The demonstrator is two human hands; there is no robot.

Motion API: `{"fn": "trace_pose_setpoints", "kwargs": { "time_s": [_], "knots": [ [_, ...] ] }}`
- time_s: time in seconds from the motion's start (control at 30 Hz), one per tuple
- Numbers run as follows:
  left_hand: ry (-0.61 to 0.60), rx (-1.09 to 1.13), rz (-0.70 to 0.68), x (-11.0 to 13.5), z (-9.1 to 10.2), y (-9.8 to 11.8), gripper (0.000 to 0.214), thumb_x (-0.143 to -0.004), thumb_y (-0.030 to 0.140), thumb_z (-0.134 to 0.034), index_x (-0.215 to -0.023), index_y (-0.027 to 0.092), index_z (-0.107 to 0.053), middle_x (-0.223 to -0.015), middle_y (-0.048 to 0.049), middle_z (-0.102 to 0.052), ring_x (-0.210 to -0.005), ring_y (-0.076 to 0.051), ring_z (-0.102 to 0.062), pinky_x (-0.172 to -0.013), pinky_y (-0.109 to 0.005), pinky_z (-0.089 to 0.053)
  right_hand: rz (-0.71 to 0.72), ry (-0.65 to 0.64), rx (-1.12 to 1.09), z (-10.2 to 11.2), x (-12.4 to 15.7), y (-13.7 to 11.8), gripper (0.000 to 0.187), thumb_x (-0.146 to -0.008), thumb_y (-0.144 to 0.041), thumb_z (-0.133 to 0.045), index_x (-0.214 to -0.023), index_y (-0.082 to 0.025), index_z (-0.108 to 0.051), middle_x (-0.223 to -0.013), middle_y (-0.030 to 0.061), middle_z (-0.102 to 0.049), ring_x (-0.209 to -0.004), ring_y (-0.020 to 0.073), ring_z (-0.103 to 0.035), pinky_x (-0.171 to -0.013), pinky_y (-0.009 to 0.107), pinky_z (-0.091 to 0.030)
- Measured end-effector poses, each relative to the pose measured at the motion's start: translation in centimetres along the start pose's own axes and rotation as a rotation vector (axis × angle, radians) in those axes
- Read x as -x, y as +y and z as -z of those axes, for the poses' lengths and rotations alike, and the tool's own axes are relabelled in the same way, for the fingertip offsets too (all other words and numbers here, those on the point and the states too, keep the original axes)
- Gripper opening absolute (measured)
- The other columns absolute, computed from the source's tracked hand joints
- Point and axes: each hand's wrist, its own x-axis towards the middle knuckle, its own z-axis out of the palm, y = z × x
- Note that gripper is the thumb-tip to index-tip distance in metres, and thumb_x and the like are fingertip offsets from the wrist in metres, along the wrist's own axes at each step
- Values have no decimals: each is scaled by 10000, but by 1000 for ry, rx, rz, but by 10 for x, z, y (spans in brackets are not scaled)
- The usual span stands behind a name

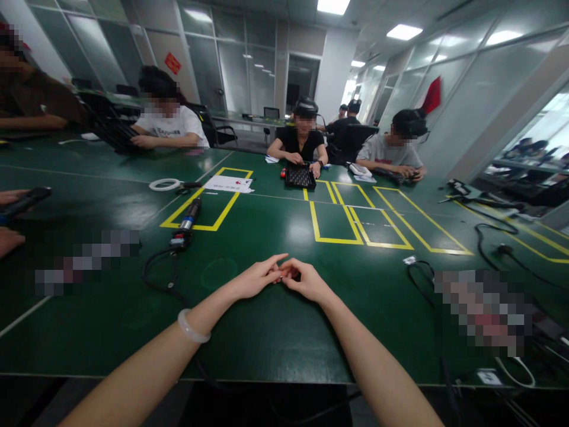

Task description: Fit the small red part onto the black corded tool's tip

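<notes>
My left hand and my right hand rest on the green table, fingertips meeting in the middle. Both hands are pinched together around a tiny dark item at the fingertips; it is too small to name. A pale bracelet sits on my left wrist. Nothing else lies within a hand's width of them.
A cabled tool lies front left beside yellow tape boxes. A white ring and papers sit farther back. Cables run along the right. Several seated people work across the table; one has a black tray.
</notes>
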Motion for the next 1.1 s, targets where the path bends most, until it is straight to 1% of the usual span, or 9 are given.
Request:
{"fn": "trace_pose_setpoints", "kwargs": {
  "time_s": [0.1, 0.27, 0.43, 0.5, 0.6, 0.67, 0.83, 1.03, 1.1],
  "knots": [
    [7, 16, -19, 4, 0, -4, 581, -930, 395, -429, -1467, 194, -331, -834, 9, -578, -752, -129, -536, -725, -251, -411, -19, -12, -12, -3, 0, 0, 146, -814, -217, -605, -953, -175, -587, -787, -7, -629, -689, 116, -576, -688, 252, -460],
    [52, 19, -42, 5, -2, -1, 528, -911, 386, -474, -1404, 208, -409, -890, -6, -625, -792, -137, -586, -756, -261, -442, -48, 39, 5, -3, -1, 2, 120, -813, -216, -589, -928, -180, -578, -768, -13, -607, -682, 115, -554, -673, 247, -452],
    [144, -48, -82, 6, -4, 1, 361, -841, 316, -578, -1184, 219, -519, -1015, -31, -665, -883, -157, -634, -807, -272, -472, -68, 103, -16, -1, -2, 5, 142, -800, -207, -589, -938, -179, -573, -801, -7, -604, -680, 107, -541, -647, 233, -435],
    [191, -106, -79, 6, -4, 0, 294, -837, 291, -577, -1118, 221, -526, -1010, -25, -667, -869, -154, -638, -795, -270, -476, -60, 116, -28, -1, -3, 7, 150, -797, -205, -593, -944, -178, -572, -807, -7, -602, -680, 106, -538, -643, 232, -431],
    [209, -188, -86, 7, -4, 1, 198, -858, 283, -548, -1048, 227, -544, -985, -8, -666, -855, -146, -638, -789, -264, -473, -59, 126, -46, -2, -3, 10, 156, -796, -215, -605, -944, -174, -577, -811, -4, -611, -683, 107, -542, -645, 232, -432],
    [206, -219, -95, 8, -4, 2, 172, -875, 295, -530, -1033, 231, -555, -986, -4, -666, -856, -145, -640, -788, -261, -472, -81, 138, -61, -1, -3, 11, 159, -805, -242, -615, -943, -168, -592, -816, 5, -626, -702, 113, -559, -654, 234, -436],
    [208, -245, -110, 9, -4, 4, 225, -890, 319, -512, -1098, 242, -555, -1048, -13, -670, -882, -155, -644, -801, -268, -475, -150, 139, -111, 1, -3, 12, 211, -841, -339, -618, -942, -154, -631, -816, 24, -666, -689, 121, -579, -638, 236, -437],
    [234, -227, -66, 10, -3, 4, 231, -900, 376, -501, -1065, 246, -596, -1002, -10, -699, -912, -171, -652, -807, -269, -476, -160, 114, -109, 2, -3, 10, 237, -886, -373, -566, -909, -148, -638, -772, 26, -667, -699, 132, -594, -671, 259, -457],
    [252, -183, -46, 9, -2, 3, 244, -896, 397, -504, -1051, 238, -606, -982, -16, -706, -909, -177, -657, -795, -270, -481, -152, 124, -120, 1, -3, 10, 227, -868, -369, -591, -947, -158, -619, -786, 21, -660, -689, 126, -584, -654, 252, -454]
  ]
}}
